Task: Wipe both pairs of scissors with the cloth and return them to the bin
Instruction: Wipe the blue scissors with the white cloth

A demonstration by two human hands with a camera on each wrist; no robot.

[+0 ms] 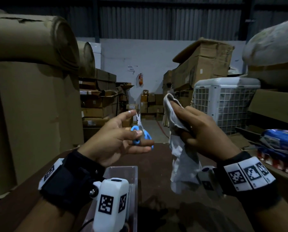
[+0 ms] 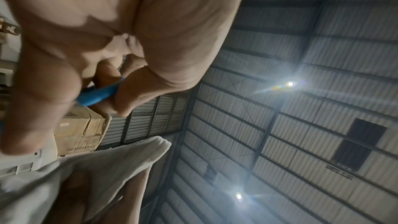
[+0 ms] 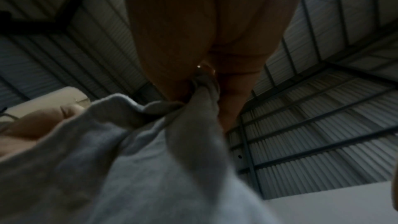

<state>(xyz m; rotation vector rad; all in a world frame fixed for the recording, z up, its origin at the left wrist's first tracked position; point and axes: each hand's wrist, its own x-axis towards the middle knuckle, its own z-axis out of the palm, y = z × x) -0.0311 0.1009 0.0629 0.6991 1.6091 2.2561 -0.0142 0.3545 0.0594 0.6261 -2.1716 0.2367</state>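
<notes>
Dim warehouse: stacked cardboard boxes (image 1: 202,64) behind, large cardboard rolls (image 1: 32,41) to the left, a white grid-fronted cooler unit (image 1: 225,101) to the right. The person stands at a dark brown desk (image 1: 156,158); a clear plastic bin (image 1: 133,178) sits on it below the left wrist, its contents mostly hidden by the wrist camera, so whether the second pair of scissors lies inside cannot be told. Right hand (image 1: 205,131) held up over the desk, fingers curled round a bunched white cloth (image 1: 178,158); the upper fold is draped over the fingertips, the rest hangs loose toward the desk. The right wrist view confirms the cloth gathered in the grip. Left hand (image 1: 116,141) raised beside it, near but apart, holding blue-handled scissors (image 1: 140,131): fingers pass through or round the blue loops, blades pointing up and away, index finger extended alongside the blades. The left wrist view shows the blue handle (image 2: 99,94) pinched between the fingers. Blades look slightly parted at the tip, though they are small and dim. Cloth and blades are not touching. Judged step: wiping one pair, the cloth either about to meet the blades or between strokes; which pair of the two this is cannot be told. Next move calls for bringing the draped fold onto the metal, closing it round the blades from the flat sides and drawing toward the tips, fingers kept off the cutting edges, left grip steady so the loops do not twist. After that, the lowering into the bin just below.
</notes>
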